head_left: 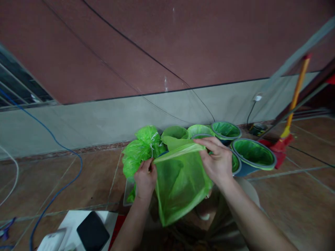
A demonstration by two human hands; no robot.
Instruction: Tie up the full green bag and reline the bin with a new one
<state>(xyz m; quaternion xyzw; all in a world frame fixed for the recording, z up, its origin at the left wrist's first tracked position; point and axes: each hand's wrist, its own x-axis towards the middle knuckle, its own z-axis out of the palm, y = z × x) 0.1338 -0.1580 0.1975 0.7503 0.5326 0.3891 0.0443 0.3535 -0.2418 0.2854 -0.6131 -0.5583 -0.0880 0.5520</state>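
And here's the biggest thing in play, the green bag [183,188], hanging between the person's 2 hands, near the lined buckets [253,153]. It looks film-thin: light, limp, probably slippery and easily torn if yanked, so the top edge [180,150] seems the place to hold. Next, the right hand [217,160], reaching in from below, back showing, bent over the edge; the left hand [146,177] stands more upright, slightly lower, at the opposite corner. Smallest now: the right fingers grip that edge, and the left fingers pinch narrowly at their corner.
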